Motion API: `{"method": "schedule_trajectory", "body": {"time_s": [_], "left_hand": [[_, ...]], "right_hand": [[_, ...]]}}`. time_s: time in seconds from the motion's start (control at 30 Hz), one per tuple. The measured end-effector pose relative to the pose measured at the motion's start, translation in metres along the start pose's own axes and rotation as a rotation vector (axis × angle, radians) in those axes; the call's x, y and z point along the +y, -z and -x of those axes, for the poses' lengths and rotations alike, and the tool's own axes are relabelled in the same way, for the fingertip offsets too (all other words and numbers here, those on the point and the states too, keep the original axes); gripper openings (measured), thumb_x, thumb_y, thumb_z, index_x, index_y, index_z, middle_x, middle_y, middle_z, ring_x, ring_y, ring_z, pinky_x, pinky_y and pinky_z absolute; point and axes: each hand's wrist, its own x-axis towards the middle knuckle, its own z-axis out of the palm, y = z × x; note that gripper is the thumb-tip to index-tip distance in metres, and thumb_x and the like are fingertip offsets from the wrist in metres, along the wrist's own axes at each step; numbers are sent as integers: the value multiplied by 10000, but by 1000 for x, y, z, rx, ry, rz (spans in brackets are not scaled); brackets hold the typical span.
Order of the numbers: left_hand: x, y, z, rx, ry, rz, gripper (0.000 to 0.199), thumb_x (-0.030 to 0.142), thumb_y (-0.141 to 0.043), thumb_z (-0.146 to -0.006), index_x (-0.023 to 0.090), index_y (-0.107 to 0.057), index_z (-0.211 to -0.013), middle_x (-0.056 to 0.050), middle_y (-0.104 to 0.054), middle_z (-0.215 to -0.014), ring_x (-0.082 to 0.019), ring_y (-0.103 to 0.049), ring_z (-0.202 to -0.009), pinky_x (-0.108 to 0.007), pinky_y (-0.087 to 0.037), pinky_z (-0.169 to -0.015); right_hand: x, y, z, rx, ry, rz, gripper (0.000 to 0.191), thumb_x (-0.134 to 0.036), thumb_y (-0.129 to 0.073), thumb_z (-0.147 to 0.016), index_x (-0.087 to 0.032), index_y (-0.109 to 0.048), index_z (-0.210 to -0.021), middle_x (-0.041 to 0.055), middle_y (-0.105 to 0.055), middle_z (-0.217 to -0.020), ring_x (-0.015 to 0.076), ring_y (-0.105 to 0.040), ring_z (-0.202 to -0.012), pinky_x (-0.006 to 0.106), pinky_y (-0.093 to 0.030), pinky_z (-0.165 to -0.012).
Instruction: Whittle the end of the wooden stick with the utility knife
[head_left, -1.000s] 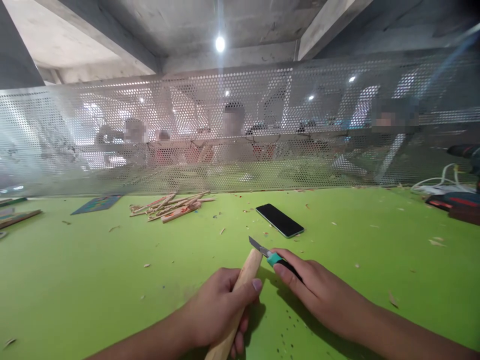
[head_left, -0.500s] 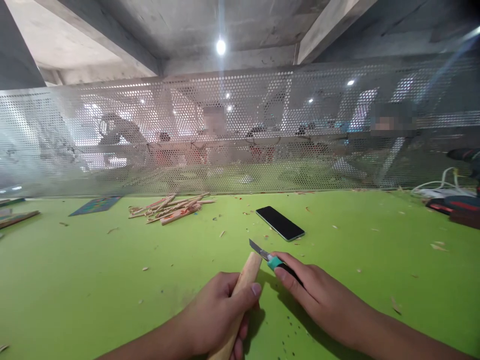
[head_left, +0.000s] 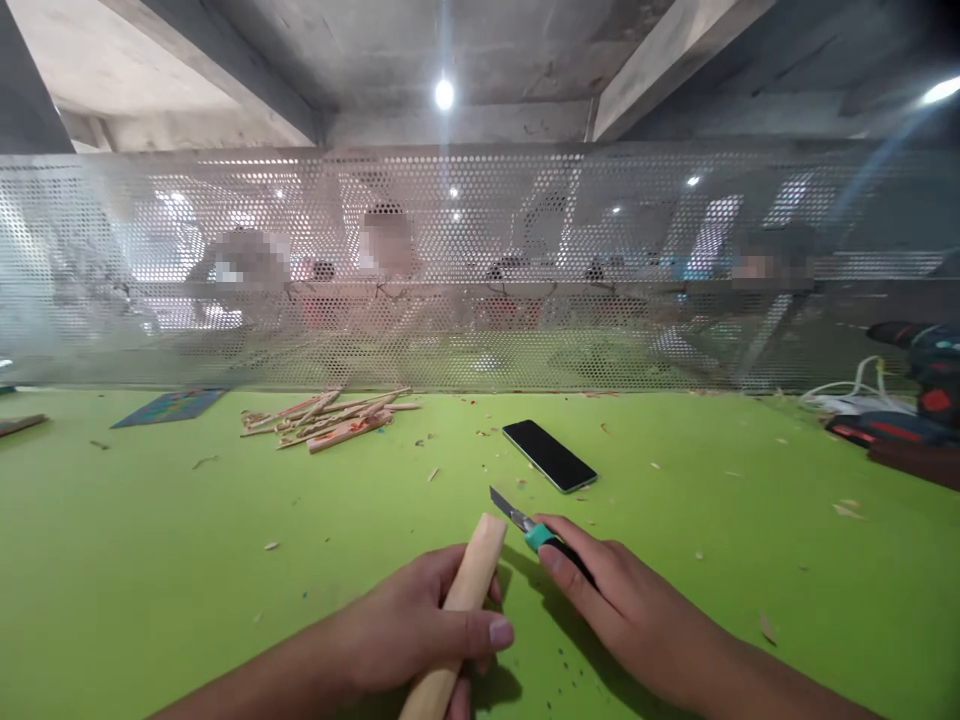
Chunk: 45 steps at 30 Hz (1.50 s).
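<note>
- Wooden stick (head_left: 476, 570) is slanting over the table (head_left: 180, 530), my left fingers (head_left: 472, 634) gripping below its tip, seemingly for steadiness.
- My right fingers (head_left: 574, 580) are gripping the knife (head_left: 537, 537), apparently angling its blade (head_left: 507, 507) clear.

A pale wooden stick (head_left: 472, 575) is slanting up through the left hand (head_left: 412, 620), its blunt, faceted far end sticking out beyond the fingers and its lower part emerging beneath that hand. A utility knife (head_left: 541, 538) with a teal-and-black handle is lying in the right hand (head_left: 626, 610), its grey blade (head_left: 510, 508) extending forward and leftward from the fingertips, near the stick's far end.
</note>
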Motion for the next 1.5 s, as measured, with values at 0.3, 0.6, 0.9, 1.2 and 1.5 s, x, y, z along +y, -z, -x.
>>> {"method": "schedule_trajectory", "body": {"time_s": [0.3,0.6,0.9,1.2,1.5], "left_hand": [[7,-3,2,-49,15,-5,608,484,-893,-734,204,-448,-1038,27,-623,-664,-103,-602,-469,-179,-463,-435],[8,1,7,-54,82,-31,537,446,-895,-760,190,-492,-1005,26,-611,-684,-85,-602,-529,-192,-537,-523],[5,-3,5,41,21,-38,478,640,-678,-907,187,-539,-965,11,-602,-588,-115,-588,-460,-205,-512,-467],[9,-3,2,128,76,49,593,648,-375,-1012,156,-620,-788,-30,-601,-535,-153,-591,-405,-239,-508,-404],[13,2,2,34,115,-13,654,706,-353,-991,200,-499,-603,-26,-538,-444,-129,-511,-343,-210,-422,-345]], "right_hand": [[-13,6,4,-23,130,-35,546,-543,-358,-1094,-191,-430,-1504,145,-735,-1218,298,-699,-1058,426,-518,-880],[-15,9,3,-71,144,72,360,-519,-416,-1078,-217,-559,-944,30,-670,-795,198,-608,-695,298,-404,-626],[-12,8,3,-97,136,81,396,-564,-388,-1079,-228,-525,-920,6,-622,-753,190,-579,-666,298,-373,-605],[-9,3,3,-59,47,94,432,-627,-387,-1053,-233,-539,-959,36,-666,-771,231,-622,-680,310,-384,-592],[-6,2,3,-81,31,85,433,-639,-359,-1059,-239,-509,-986,37,-667,-795,238,-631,-709,312,-376,-607]]}}
